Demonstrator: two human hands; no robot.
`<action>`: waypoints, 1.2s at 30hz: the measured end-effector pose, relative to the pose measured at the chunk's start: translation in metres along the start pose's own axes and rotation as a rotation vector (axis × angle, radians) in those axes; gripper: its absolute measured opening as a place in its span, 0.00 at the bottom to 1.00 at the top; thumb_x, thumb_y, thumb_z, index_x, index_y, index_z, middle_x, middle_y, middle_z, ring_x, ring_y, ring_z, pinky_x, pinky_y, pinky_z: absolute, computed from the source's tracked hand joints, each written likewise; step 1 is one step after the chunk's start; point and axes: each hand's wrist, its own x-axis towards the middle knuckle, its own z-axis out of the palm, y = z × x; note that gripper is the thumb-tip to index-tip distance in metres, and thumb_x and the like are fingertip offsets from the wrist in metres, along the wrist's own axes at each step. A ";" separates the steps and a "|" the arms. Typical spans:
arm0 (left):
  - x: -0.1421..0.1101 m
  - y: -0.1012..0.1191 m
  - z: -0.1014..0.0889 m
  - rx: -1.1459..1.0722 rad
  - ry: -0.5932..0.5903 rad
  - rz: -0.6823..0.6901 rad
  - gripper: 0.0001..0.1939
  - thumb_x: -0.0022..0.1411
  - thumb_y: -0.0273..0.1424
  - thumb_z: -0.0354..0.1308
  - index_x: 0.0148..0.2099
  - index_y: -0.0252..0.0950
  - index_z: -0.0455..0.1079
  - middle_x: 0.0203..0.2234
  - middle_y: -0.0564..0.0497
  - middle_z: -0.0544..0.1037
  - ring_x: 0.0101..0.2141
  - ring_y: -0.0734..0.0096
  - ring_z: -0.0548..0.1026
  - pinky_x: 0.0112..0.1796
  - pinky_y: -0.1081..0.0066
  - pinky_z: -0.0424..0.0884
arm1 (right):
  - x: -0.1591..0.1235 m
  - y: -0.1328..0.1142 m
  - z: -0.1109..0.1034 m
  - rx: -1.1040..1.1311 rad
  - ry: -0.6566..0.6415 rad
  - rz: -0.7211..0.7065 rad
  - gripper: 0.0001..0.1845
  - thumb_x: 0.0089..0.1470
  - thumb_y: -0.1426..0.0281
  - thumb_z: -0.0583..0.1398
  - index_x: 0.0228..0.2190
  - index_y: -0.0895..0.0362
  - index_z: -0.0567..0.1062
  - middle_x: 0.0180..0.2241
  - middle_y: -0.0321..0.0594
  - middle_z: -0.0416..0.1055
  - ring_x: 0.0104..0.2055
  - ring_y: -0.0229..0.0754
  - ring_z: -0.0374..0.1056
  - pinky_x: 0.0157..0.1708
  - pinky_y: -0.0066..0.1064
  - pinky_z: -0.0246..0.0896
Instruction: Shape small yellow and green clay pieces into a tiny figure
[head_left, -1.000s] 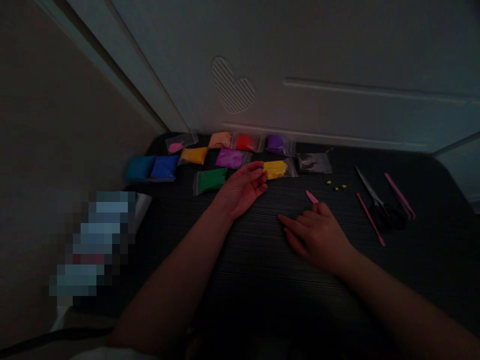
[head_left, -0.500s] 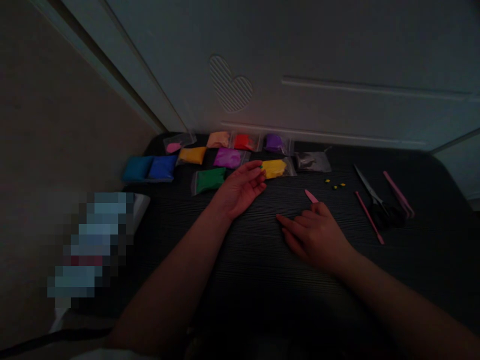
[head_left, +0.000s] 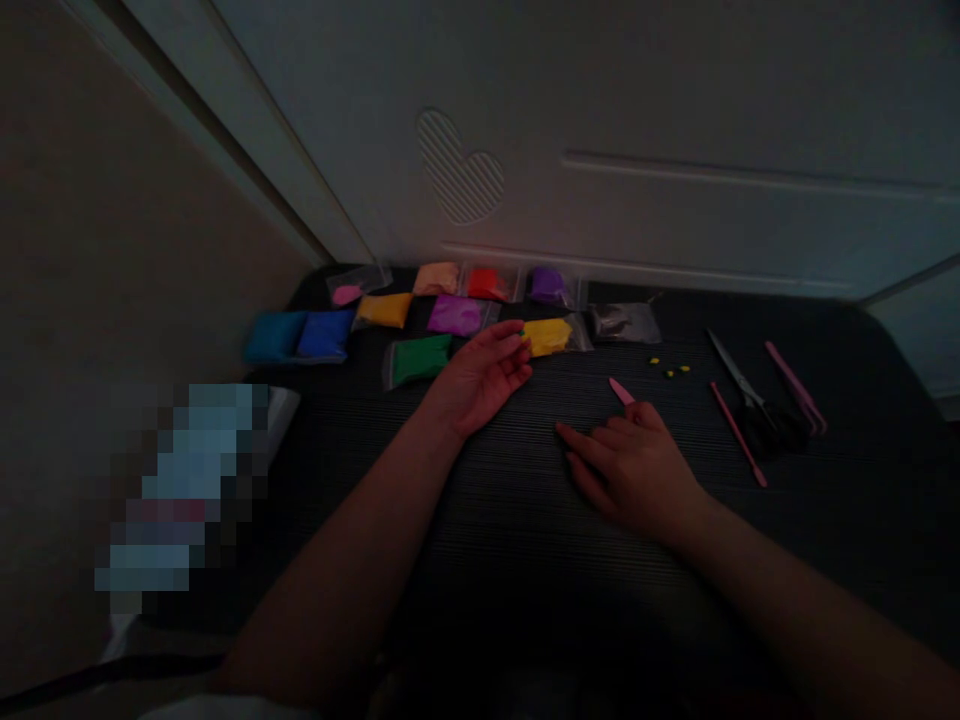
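One green speck [head_left: 523, 334] in left hand [head_left: 487, 372], fingers pinched; likely light, soft: hold edges gently. Right hand [head_left: 630, 465] curled round pink tool [head_left: 620, 391].

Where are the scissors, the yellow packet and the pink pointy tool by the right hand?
Scissors [head_left: 745, 387]: head view, blade near the handles.
Yellow packet [head_left: 547, 337]: head view, middle of the yellow filling.
Pink tool [head_left: 621, 391]: head view, on its pointed end.
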 end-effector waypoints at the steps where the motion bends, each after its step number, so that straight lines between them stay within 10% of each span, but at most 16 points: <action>1: 0.000 0.000 0.000 0.001 0.001 0.000 0.09 0.51 0.21 0.56 0.36 0.36 0.68 0.26 0.54 0.73 0.28 0.79 0.71 0.32 0.76 0.67 | 0.000 -0.001 0.000 0.003 0.001 -0.019 0.19 0.54 0.66 0.49 0.46 0.55 0.66 0.25 0.37 0.70 0.30 0.41 0.60 0.40 0.42 0.43; 36: 0.000 -0.001 0.000 0.021 -0.007 0.006 0.09 0.51 0.22 0.56 0.37 0.35 0.68 0.24 0.54 0.72 0.28 0.79 0.71 0.32 0.76 0.66 | 0.002 0.010 -0.001 0.011 0.038 0.060 0.20 0.54 0.66 0.49 0.48 0.57 0.64 0.26 0.38 0.69 0.29 0.39 0.61 0.39 0.38 0.44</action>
